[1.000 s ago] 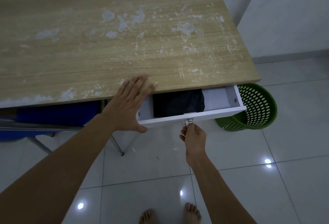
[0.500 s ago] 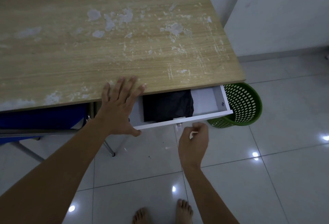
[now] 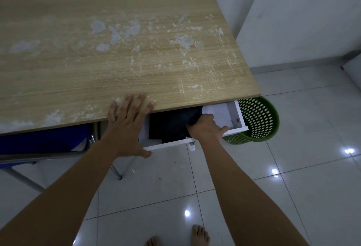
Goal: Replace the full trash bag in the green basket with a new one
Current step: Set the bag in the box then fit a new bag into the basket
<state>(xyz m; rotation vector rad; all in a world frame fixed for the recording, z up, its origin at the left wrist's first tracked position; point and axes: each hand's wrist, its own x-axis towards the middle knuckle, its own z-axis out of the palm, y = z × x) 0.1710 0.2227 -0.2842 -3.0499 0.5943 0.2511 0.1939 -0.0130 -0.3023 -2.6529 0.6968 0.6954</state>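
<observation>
Head view: left hand (image 3: 127, 126) is flat, fingers straight and spread, palm over the desk (image 3: 117, 50) edge and the left end of the open drawer (image 3: 237, 114), thumb at the drawer front. It holds nothing, just bracing.

Right hand (image 3: 205, 128) is inside the drawer, fingers curled onto the right edge of the black bags (image 3: 170, 126), thumb out toward the drawer's right side. Looks like a pinch on the top layer. Fingertips are hidden, so I can't tell how many layers I have.

The bags lie folded flat, long side along the drawer front, filling its left and middle.

Key relation: the green basket (image 3: 259, 120) stands on the floor to the right, just beyond the drawer's right end, partly hidden by the desk corner and drawer. So it's on the right hand's side, and the left hand is well apart from it. The inside wall that shows is bare perforated plastic, no liner seen there.

Next, my guess: lift one bag up and out, then carry it right and down.

Risks: dragging the whole stack out, or snagging on the desk edge overhead.
</observation>
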